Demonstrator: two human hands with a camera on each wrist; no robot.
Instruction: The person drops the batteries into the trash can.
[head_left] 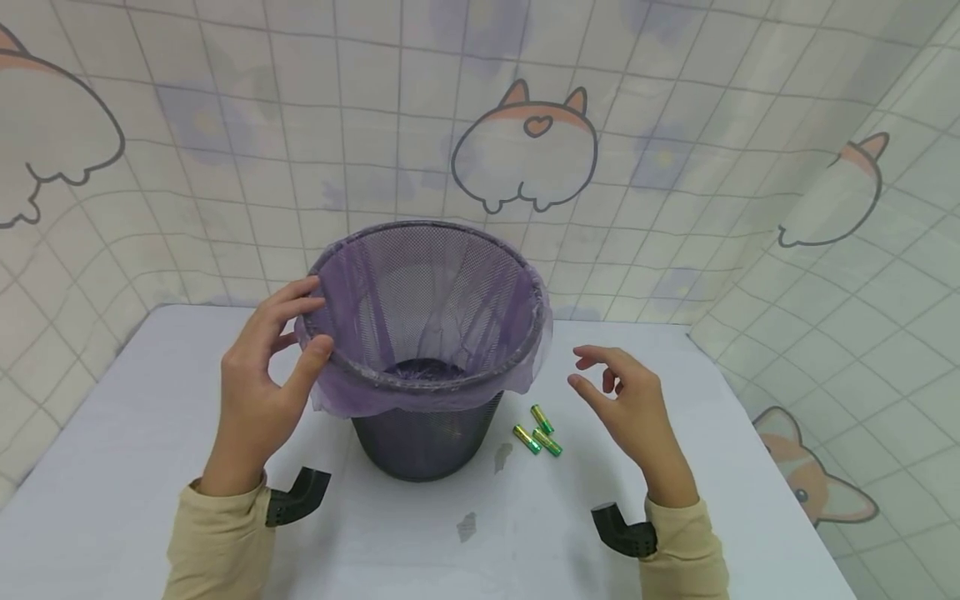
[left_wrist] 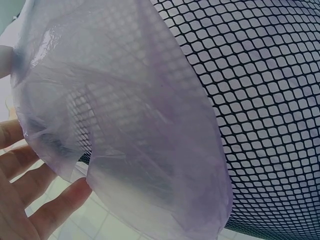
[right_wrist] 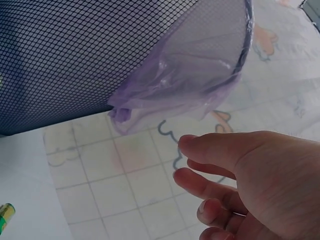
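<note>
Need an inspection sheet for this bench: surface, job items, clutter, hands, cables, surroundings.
Surface: white table, flat.
Job items: dark mesh bin, upright; purple liner inside it, folded over the rim; three green-and-gold batteries lying on the table, right of the bin.
Clutter: two grey patches on the table; marks or scraps, cannot tell.
Left hand: at the bin's left rim, fingers spread.
Right hand: right of the bin, apart from it, holding nothing.
Cables: nothing seen.
Surroundings: grid-patterned backdrop with cartoon animals.
</note>
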